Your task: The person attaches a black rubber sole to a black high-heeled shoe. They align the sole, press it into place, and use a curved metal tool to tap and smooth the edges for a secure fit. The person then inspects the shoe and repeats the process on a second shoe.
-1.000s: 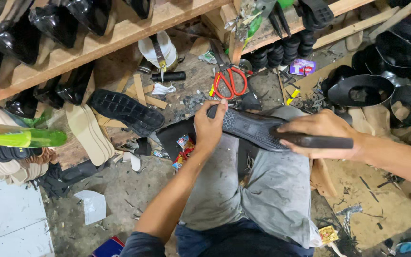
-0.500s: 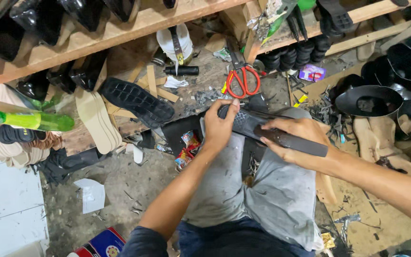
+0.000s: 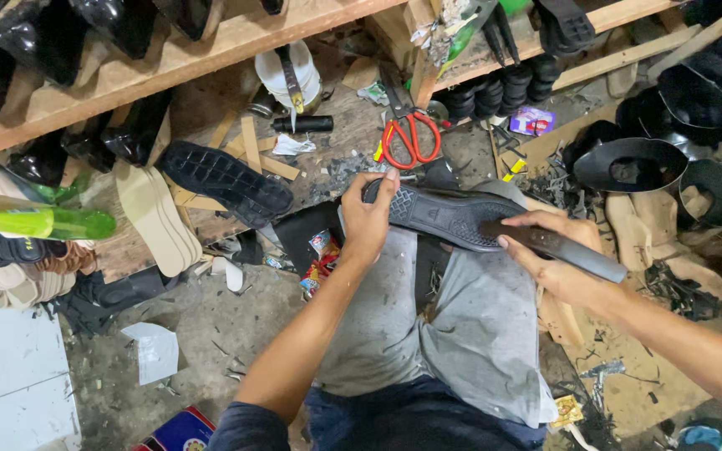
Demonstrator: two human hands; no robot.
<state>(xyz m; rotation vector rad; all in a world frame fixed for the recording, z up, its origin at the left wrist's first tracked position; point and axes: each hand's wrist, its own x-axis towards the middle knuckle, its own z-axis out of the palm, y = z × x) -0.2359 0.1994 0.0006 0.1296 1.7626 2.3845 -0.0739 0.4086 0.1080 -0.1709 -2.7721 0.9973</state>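
While the left hand (image 3: 369, 219) grips one end of a black shoe sole (image 3: 444, 215) in the middle of the frame, the right hand (image 3: 555, 255) has its fingers closed around a dark flat tool (image 3: 557, 244) lying on the sole's other end. Red scissors (image 3: 411, 138) lie just above.

Black shoe sole (image 3: 444, 215) with diamond tread, red-handled scissors (image 3: 411, 138), green bottle (image 3: 39, 223), grey trousers (image 3: 428, 326).
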